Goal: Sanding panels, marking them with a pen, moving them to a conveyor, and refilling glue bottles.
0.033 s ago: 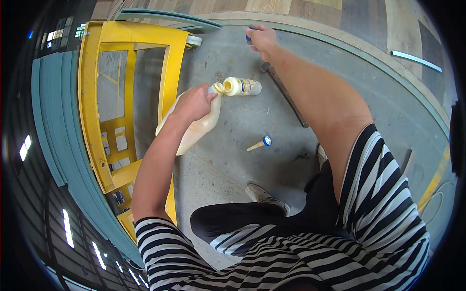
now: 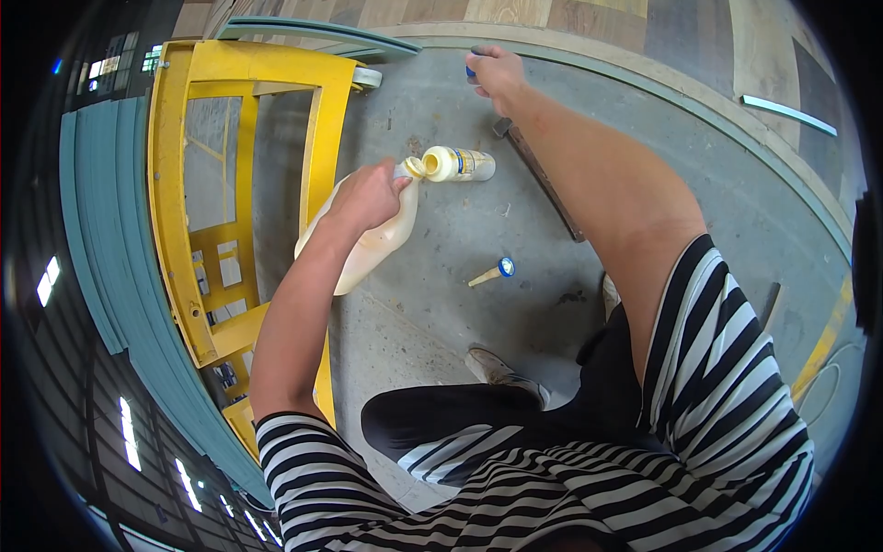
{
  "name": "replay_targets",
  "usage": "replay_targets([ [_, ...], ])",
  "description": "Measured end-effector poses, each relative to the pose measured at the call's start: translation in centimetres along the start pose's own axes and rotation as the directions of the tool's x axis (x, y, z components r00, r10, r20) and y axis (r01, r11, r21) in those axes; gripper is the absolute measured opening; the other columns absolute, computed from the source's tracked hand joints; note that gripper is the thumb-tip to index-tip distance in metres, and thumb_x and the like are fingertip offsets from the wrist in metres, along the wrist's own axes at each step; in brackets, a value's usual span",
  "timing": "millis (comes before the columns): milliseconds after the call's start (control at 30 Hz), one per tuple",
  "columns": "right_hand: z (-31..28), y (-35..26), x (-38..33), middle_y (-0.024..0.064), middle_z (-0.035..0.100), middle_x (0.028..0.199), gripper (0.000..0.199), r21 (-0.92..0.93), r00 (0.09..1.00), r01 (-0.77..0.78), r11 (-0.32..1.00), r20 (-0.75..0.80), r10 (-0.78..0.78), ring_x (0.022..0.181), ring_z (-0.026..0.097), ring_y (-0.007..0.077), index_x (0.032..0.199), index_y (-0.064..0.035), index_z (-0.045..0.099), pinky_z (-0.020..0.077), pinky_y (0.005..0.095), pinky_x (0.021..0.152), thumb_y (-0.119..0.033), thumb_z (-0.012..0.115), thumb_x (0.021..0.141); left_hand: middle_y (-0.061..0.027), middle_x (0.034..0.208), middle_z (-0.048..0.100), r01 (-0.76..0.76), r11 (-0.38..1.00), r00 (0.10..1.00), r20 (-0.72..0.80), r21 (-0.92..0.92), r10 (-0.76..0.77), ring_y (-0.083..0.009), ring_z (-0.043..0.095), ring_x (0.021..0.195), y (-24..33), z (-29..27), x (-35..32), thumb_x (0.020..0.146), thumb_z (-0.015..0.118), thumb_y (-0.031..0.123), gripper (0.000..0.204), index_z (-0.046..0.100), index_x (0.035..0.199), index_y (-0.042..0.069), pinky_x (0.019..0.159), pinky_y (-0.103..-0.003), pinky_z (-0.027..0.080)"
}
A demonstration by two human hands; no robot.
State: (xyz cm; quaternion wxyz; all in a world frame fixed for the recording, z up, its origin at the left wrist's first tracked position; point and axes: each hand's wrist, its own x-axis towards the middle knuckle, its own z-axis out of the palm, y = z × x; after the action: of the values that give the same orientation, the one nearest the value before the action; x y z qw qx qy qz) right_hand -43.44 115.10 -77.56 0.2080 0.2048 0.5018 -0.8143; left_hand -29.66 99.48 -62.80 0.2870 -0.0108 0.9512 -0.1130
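My left hand (image 2: 370,195) is closed on the handle of a large off-white plastic jug (image 2: 379,241) beside the yellow frame. The jug's open mouth meets that of a smaller cream bottle (image 2: 474,166) with a blue and yellow label; whether the rims touch, I cannot tell. The bottle appears on its side. Farther out, my right hand (image 2: 498,74) has its fingers curled around a small blue and dark object (image 2: 472,64), mostly hidden. On the floor nearer me lies a tapered pale nozzle with a blue cap base (image 2: 504,268).
A hammer-like tool (image 2: 544,180) lies on the concrete below my right forearm. To the left stands a yellow metal frame (image 2: 317,138) with a caster (image 2: 368,77), beside stacked grey-green strips (image 2: 120,221). Wooden boards (image 2: 589,28) line the far side. My shoe (image 2: 504,373) is close by.
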Motion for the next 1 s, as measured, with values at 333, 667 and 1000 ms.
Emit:
replay_targets([
  [333, 0.2, 0.9, 1.2, 0.0034, 0.065, 0.097, 0.027, 0.000, 0.998, 0.056, 0.998, -0.040, -0.056, 0.079, 0.060, 0.0143, 0.112, -0.0103, 0.065, 0.0486, 0.0315, 0.066, -0.019, 0.066, 0.087, -0.0261, 0.089, 0.065, 0.002, 1.000, 1.000, 0.009, 0.015, -0.002, -0.0443, 0.062, 0.086, 0.2, -0.1, 0.2, 0.094, 0.055, 0.027, 0.028, 0.056, 0.098, -0.001, 0.073, -0.051, 0.047],
  [667, 0.3, 0.7, 0.7, 0.0036, 0.065, 0.096, 0.025, -0.004, 0.998, 0.065, 0.998, -0.023, -0.065, 0.078, 0.060, 0.0136, 0.110, -0.0097, 0.066, 0.0492, 0.0304, 0.065, -0.018, 0.067, 0.086, -0.0254, 0.088, 0.065, -0.006, 0.999, 1.000, 0.005, 0.041, 0.006, -0.0437, 0.062, 0.086, 0.5, -0.4, 0.2, 0.094, 0.055, 0.027, 0.029, 0.057, 0.099, -0.001, 0.074, -0.050, 0.048],
  [1000, 0.2, 1.1, 1.7, 0.0039, 0.065, 0.095, 0.026, -0.029, 0.995, 0.091, 0.995, -0.045, -0.093, 0.076, 0.060, 0.0136, 0.110, -0.0083, 0.065, 0.0487, 0.0284, 0.062, -0.017, 0.068, 0.086, -0.0254, 0.090, 0.065, -0.002, 0.999, 1.000, 0.009, 0.039, 0.002, -0.0433, 0.062, 0.087, 0.7, -0.5, 0.3, 0.094, 0.055, 0.027, 0.028, 0.057, 0.099, -0.001, 0.075, -0.050, 0.048],
])
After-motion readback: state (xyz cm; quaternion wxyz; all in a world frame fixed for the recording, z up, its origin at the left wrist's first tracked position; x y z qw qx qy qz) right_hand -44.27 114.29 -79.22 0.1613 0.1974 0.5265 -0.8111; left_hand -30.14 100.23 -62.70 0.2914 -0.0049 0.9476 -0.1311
